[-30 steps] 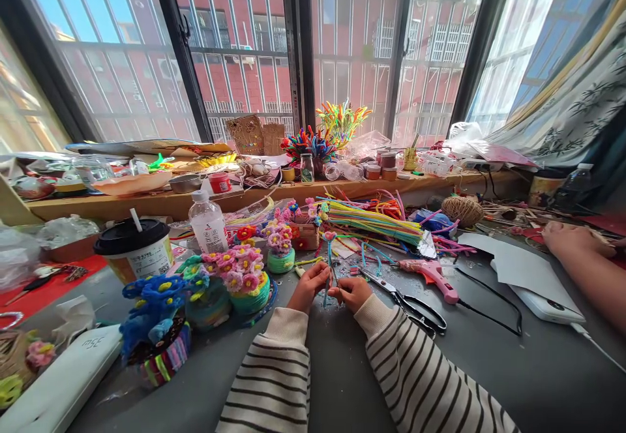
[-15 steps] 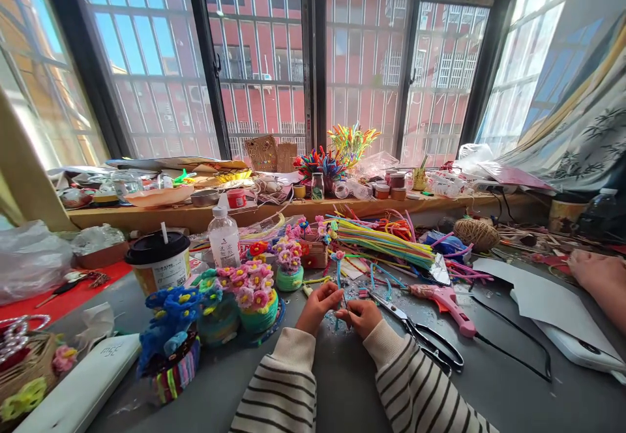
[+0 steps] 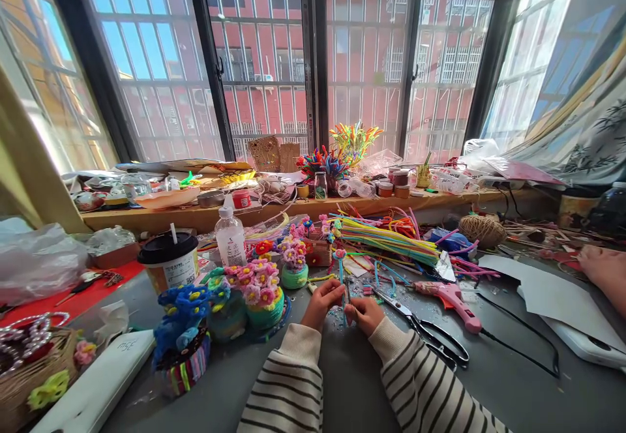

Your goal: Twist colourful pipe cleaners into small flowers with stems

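Between my hands stands a blue fuzzy stem [image 3: 342, 273] with a small pink flower [image 3: 340, 254] at its top. My left hand [image 3: 324, 302] pinches the stem from the left. In my right hand [image 3: 364, 314] is a thin dark tool [image 3: 347, 287], held upright against the stem; its exact kind is too small to tell. Blue fuzzy scraps lie on the grey table [image 3: 342, 387] around the fingers. Just right of my right hand rest large black-handled scissors [image 3: 415, 323], and beyond them a pink glue gun [image 3: 452, 300].
Flower pots [image 3: 264, 302], a lidded cup [image 3: 169, 260] and a bottle [image 3: 229, 237] stand on the left. Bundled fuzzy stems [image 3: 391, 240] lie behind the hands. White sheets [image 3: 552, 289] and another person's hand [image 3: 599, 270] are at the right.
The view has shifted slightly, moving the scene a little to the right. The dark tool now shows more upright beside the stem, and my right hand has turned slightly.
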The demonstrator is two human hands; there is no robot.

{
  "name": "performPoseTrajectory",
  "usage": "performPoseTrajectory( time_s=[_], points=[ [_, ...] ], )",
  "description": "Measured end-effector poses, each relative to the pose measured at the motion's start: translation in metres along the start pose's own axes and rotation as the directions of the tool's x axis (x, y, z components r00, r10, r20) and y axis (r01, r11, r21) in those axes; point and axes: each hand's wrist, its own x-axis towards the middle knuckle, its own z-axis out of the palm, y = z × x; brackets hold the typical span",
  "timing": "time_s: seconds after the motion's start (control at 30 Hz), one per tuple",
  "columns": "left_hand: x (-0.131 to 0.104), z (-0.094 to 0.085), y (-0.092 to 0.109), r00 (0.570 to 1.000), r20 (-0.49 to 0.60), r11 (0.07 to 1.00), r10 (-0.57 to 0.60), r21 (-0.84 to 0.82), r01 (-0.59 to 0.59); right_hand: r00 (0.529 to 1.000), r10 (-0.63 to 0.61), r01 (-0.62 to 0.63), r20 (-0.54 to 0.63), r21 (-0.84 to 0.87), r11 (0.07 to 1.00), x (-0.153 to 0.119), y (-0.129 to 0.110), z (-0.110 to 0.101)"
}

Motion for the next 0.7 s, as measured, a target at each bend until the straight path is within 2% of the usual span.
performPoseTrajectory(
  time_s=[0.1, 0.23, 0.47, 0.7],
  points=[
    [-0.0025, 0.0020, 0.0021, 0.997, 0.071, 1.000, -0.016, -0.010, 0.016, 0.999, -0.025, 0.025, 0.031, -0.006, 1.000, -0.0002, -0.0004, -0.0007],
    [-0.0051, 0.0047, 0.0030, 0.991, 0.127, 0.999, -0.037, -0.028, 0.040, 1.000, -0.004, 0.004, -0.019, -0.001, 1.000, -0.0006, -0.0005, -0.0018],
    [-0.0050, 0.0042, 0.0062, 0.994, 0.100, 0.999, -0.037, -0.023, 0.039, 0.993, 0.050, -0.049, -0.105, 0.019, 0.999, -0.0030, -0.0066, -0.0044],
    [-0.0045, 0.0045, 0.0063, 0.997, 0.071, 1.000, -0.028, 0.014, 0.027, 0.990, 0.099, -0.093, -0.100, 0.063, 0.994, -0.0021, -0.0080, -0.0041]
  ],
)
